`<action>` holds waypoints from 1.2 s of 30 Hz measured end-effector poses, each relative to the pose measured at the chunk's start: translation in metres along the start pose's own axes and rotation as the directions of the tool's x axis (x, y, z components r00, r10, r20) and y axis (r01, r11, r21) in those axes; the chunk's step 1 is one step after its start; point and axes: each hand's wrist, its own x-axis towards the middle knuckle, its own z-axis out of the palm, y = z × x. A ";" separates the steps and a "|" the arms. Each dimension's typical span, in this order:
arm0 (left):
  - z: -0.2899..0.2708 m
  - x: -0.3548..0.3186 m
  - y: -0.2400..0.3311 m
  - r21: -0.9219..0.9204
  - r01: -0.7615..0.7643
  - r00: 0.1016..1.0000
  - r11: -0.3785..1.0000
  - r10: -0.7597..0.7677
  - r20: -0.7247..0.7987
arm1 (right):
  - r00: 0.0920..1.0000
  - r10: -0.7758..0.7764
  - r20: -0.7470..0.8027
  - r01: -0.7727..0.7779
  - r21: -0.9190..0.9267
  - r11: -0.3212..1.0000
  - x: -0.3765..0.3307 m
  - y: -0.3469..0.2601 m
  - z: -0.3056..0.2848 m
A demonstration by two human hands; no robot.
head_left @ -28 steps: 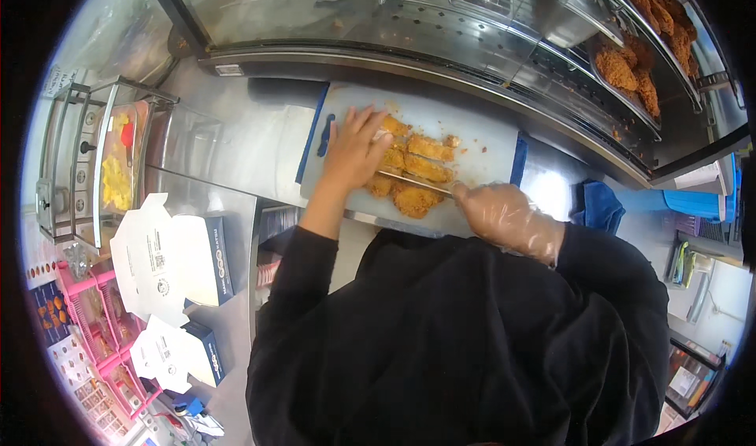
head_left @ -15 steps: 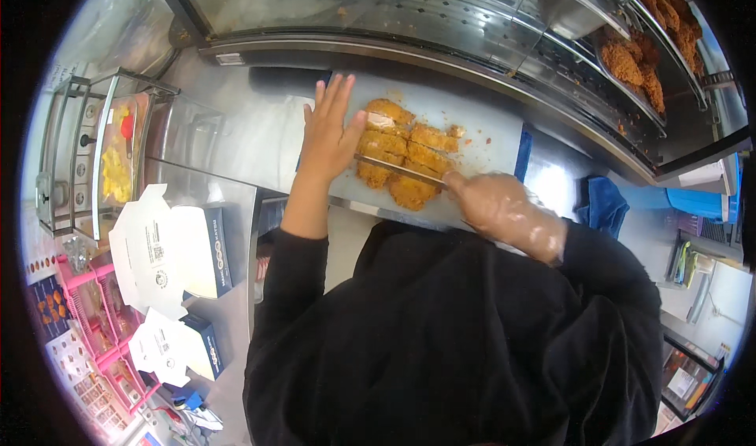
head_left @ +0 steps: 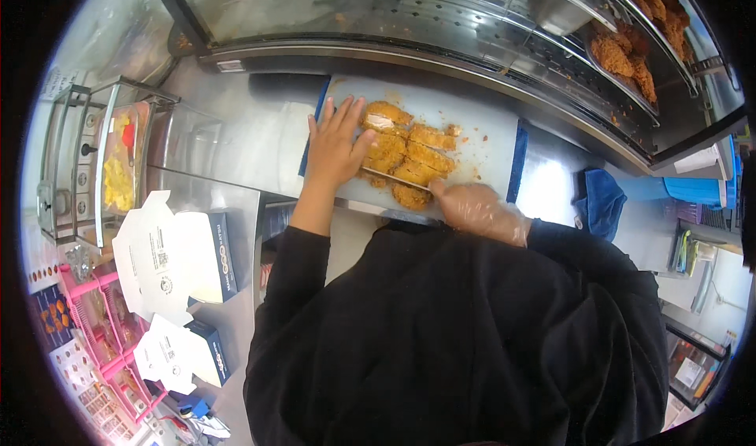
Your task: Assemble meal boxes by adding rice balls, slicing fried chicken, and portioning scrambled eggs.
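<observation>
A golden breaded cutlet, cut into several pieces, lies on a white cutting board. Pale meat shows in a cut at its far left. My right hand, in a clear plastic glove, is closed round the handle of a knife. The blade lies across the near part of the cutlet, angled from upper left to lower right. My bare left hand is open, fingers spread over the board's left end. Its thumb reaches the cutlet's left edge; whether it presses on it I cannot tell.
A glass-fronted display case with fried pieces at right borders the board's far side. Two white-and-navy cartons stand open at left, below a case of yellow food. A blue cloth lies to the right.
The knife has moved toward me along the cutlet, and my right hand has shifted left. My left hand has moved slightly right, closer to the cutlet.
</observation>
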 end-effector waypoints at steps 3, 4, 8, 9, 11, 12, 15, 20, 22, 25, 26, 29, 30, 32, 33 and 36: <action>-0.010 -0.007 0.000 -0.043 -0.014 0.999 0.999 0.012 -0.044 | 0.998 0.003 -0.057 -0.006 -0.052 0.999 -0.012 -0.006 -0.012; -0.016 -0.016 0.009 -0.091 -0.098 0.976 0.991 0.078 -0.205 | 0.997 0.056 -0.057 -0.060 -0.072 0.996 -0.021 -0.004 -0.017; -0.025 -0.070 0.044 -0.121 -0.226 0.900 0.967 0.159 -0.407 | 0.961 0.131 -0.245 -0.169 -0.142 0.975 -0.046 0.034 -0.043; -0.021 -0.081 0.049 -0.104 -0.218 0.924 0.970 0.171 -0.341 | 0.934 0.116 -0.338 -0.206 -0.242 0.948 -0.045 0.049 -0.043; -0.008 -0.095 0.054 -0.119 -0.154 0.954 0.981 0.116 -0.275 | 0.900 0.094 -0.426 -0.253 -0.335 0.907 -0.038 0.078 -0.034; -0.002 -0.097 0.055 -0.128 -0.093 0.978 0.987 0.066 -0.200 | 0.851 0.048 -0.522 -0.292 -0.396 0.871 -0.031 0.094 -0.024; 0.013 -0.100 0.057 -0.089 -0.019 0.972 0.996 -0.002 -0.235 | 0.799 0.069 -0.597 -0.391 -0.430 0.814 -0.017 0.099 -0.015; 0.021 -0.099 0.083 -0.074 0.060 0.965 0.995 -0.077 -0.250 | 0.858 -0.074 -0.509 -0.001 -0.144 0.990 0.011 0.025 -0.031; 0.021 -0.102 0.091 -0.061 0.086 0.962 0.994 -0.098 -0.253 | 0.769 -0.243 -0.592 0.165 -0.183 0.969 0.029 0.010 -0.018; 0.022 -0.117 0.094 -0.047 0.158 0.948 0.986 -0.164 -0.272 | 0.881 -0.168 -0.441 0.073 -0.226 0.971 0.040 -0.004 -0.016; 0.022 -0.126 0.093 -0.071 0.174 0.936 0.982 -0.187 -0.298 | 0.912 -0.133 -0.389 0.068 -0.176 0.982 0.038 -0.008 -0.019; 0.016 -0.160 0.096 -0.055 0.239 0.891 0.970 -0.241 -0.386 | 0.910 -0.121 -0.397 0.059 -0.164 0.985 0.029 -0.014 -0.010; 0.018 -0.174 0.094 -0.071 0.258 0.868 0.963 -0.264 -0.421 | 0.882 -0.108 -0.459 0.032 -0.171 0.985 0.028 -0.014 -0.003; 0.017 -0.196 0.101 -0.086 0.326 0.811 0.942 -0.325 -0.486 | 0.870 -0.168 -0.463 0.110 -0.150 0.983 0.036 -0.008 0.007; 0.018 -0.208 0.106 -0.076 0.371 0.781 0.925 -0.356 -0.513 | 0.859 -0.200 -0.471 0.168 -0.109 0.980 0.041 -0.004 0.013; 0.014 -0.240 0.117 -0.165 0.461 0.658 0.872 -0.461 -0.595 | 0.723 -0.334 -0.605 0.324 -0.130 0.937 0.054 0.019 0.014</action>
